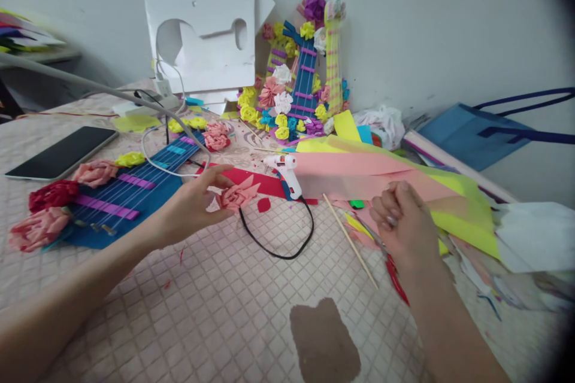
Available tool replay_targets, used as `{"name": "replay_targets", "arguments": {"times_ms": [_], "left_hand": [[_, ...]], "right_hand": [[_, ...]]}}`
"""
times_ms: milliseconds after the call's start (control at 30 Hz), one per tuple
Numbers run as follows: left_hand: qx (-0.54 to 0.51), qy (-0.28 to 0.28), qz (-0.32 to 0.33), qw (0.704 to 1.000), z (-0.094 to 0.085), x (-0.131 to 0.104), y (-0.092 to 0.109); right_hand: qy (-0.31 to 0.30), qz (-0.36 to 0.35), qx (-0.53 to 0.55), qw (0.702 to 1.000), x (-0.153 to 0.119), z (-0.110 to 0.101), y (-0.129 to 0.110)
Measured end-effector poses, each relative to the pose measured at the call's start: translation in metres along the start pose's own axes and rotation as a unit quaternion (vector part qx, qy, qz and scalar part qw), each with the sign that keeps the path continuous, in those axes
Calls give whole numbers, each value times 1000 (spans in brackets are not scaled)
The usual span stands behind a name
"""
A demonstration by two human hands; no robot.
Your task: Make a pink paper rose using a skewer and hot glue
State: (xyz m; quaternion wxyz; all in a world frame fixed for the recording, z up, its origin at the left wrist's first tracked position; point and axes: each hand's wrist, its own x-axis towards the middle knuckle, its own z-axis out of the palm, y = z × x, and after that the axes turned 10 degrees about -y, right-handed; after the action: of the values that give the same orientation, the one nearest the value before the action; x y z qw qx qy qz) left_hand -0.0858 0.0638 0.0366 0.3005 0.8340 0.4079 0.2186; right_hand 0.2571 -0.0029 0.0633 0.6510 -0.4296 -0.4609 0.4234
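Observation:
A pink paper flower (237, 194) is pinched between the thumb and fingers of my left hand (193, 203), just above the table. My right hand (402, 221) is curled closed over the right side of the table; whatever it may hold is hidden. Between the hands a white glue gun (290, 173) rests on its stand, its black cord looping toward me. Close by my right hand lie a thin wooden stick (350, 240) and red-handled scissors (395, 278), partly covered by that hand. A dark red paper petal (263, 204) lies near the flower.
On the left are a blue paper guitar (108, 215) with paper flowers and a phone (63, 152). Flower-covered guitars (305, 78) and white foam (202, 30) lean against the wall. Pink and yellow paper sheets (471, 221) spread rightward. A brown patch (326, 341) marks the front tablecloth.

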Motion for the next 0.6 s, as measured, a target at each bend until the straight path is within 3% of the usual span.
{"name": "replay_targets", "arguments": {"times_ms": [167,300,433,600], "left_hand": [[4,21,-16,1000,-9,-3,-10],[4,-8,0,1000,-6,-5,-5],[-22,-23,30,999,5,-8,9],[-36,-11,66,997,17,-12,36]], "right_hand": [[87,-77,-31,993,5,-16,-6],[102,-65,-57,991,2,-9,4],[27,23,-70,997,-12,19,21],[-146,134,-17,980,-38,67,33]]}}
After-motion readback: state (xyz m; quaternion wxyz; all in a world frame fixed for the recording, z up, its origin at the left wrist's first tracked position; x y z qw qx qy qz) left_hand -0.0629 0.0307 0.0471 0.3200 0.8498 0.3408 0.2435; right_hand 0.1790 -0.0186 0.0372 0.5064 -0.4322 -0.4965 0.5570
